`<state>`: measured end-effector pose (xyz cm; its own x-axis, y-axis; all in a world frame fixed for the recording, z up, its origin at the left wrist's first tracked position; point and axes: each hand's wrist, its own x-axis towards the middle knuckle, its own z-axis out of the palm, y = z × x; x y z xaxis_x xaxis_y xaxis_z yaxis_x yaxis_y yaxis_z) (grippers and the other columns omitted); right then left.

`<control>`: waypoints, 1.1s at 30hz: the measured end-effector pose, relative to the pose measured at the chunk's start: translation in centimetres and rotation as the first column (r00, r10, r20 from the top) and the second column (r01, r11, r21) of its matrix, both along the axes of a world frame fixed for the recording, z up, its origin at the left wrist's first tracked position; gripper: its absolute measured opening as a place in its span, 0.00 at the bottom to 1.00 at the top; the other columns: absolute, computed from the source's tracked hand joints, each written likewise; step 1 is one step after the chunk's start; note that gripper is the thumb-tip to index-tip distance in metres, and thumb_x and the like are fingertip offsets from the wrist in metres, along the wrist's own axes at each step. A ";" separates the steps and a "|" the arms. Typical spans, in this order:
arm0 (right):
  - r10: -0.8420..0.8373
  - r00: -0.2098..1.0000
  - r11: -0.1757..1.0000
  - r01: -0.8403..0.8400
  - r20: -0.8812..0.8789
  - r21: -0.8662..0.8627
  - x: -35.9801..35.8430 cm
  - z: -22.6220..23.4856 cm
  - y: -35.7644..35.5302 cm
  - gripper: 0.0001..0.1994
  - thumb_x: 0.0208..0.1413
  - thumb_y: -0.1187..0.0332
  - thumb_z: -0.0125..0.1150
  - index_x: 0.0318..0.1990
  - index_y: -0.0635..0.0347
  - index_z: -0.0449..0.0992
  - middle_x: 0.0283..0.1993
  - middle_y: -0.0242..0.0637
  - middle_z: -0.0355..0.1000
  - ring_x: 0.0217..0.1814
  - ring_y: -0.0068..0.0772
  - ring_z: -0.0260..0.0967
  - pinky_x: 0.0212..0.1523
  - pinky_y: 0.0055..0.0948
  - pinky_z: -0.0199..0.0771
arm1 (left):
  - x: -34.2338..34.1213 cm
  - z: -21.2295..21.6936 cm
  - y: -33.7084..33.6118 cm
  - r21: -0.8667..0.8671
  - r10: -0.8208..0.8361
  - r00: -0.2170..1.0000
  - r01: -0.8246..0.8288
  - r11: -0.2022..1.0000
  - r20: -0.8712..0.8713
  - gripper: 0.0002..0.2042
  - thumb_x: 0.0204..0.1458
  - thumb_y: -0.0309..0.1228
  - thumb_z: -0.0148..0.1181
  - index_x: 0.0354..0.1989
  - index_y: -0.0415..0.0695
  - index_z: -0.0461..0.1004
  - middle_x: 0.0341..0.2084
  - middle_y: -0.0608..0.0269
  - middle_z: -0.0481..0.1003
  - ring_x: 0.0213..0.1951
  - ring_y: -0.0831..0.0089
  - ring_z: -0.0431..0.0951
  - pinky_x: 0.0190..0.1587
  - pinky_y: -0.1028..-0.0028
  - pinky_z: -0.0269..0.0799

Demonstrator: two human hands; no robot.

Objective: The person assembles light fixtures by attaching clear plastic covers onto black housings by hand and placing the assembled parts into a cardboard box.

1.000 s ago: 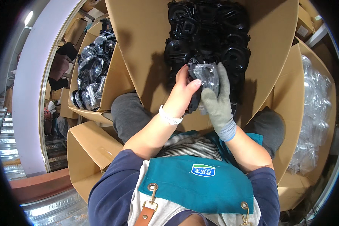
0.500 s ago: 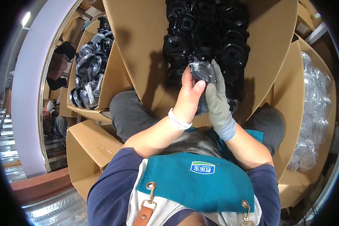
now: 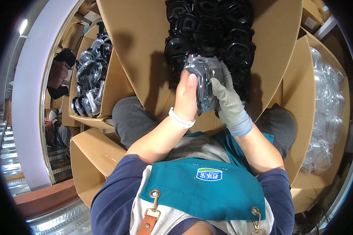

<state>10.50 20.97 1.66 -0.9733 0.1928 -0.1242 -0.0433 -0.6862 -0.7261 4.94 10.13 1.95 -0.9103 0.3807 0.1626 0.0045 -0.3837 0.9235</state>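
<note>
Both hands have lifted slightly since the earlier frames, carrying the bagged part up over the near edge of the black pile; the left thumb now lies flat along the bag instead of curling under it. Left hand [image 3: 186, 98], bare with a white wristband [image 3: 181, 118], is clenched on the left side of the bagged black part [image 3: 203, 80], thumb pressed on the clear plastic. Right hand [image 3: 227, 100], in a grey glove with a blue cuff, grasps the same part from the right, fingers wrapped behind it. The part sits between both hands, just above the person's lap and touching or just in front of the pile of black plastic parts [image 3: 210, 33] in the big open cardboard box [image 3: 141, 51]. Left of that box, a smaller box [image 3: 106, 98] holds parts already in clear bags [image 3: 88, 84]. Right of the big box, another carton [image 3: 302, 98] with clear empty bags [image 3: 325, 113] beside it. Below the hands, a teal apron [image 3: 200, 192] over a navy sleeve [image 3: 113, 199]. Another person's dark sleeve [image 3: 60, 74] shows far left of the big box.
</note>
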 end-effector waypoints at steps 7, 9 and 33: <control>-0.350 0.873 0.291 0.446 -0.340 0.846 -0.8 1.5 1.2 0.60 0.33 0.52 0.79 0.68 0.70 0.43 0.61 0.53 0.55 0.61 0.45 0.59 0.61 0.37 0.62 | 1.1 0.6 0.5 0.015 0.126 0.985 -0.128 0.992 0.115 0.18 0.65 0.35 0.38 0.55 0.37 0.67 0.48 0.60 0.72 0.44 0.70 0.70 0.53 0.70 0.63; -0.278 0.919 0.256 0.353 -0.281 0.900 -0.1 2.2 0.6 0.57 0.38 0.56 0.78 0.68 0.69 0.41 0.63 0.52 0.52 0.63 0.42 0.57 0.62 0.36 0.61 | 1.2 1.3 1.1 0.003 0.251 0.944 -0.257 0.966 0.215 0.17 0.65 0.35 0.37 0.52 0.39 0.68 0.48 0.61 0.72 0.44 0.70 0.71 0.52 0.72 0.64; -0.260 0.952 0.877 0.304 -0.164 0.372 1.2 2.1 -0.2 0.15 0.62 0.65 0.53 0.52 0.66 0.67 0.41 0.32 0.67 0.37 0.17 0.63 0.41 0.18 0.68 | -4.3 0.8 -2.3 0.332 -0.031 0.948 -0.080 0.940 0.316 0.21 0.55 0.49 0.42 0.40 0.46 0.75 0.39 0.62 0.77 0.43 0.63 0.76 0.48 0.62 0.71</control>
<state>11.68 20.79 3.75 -0.8735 0.4724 0.1178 -0.2839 -0.2975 -0.9115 0.66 7.82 2.71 -0.9437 0.3304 -0.0172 -0.2489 -0.6749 0.6947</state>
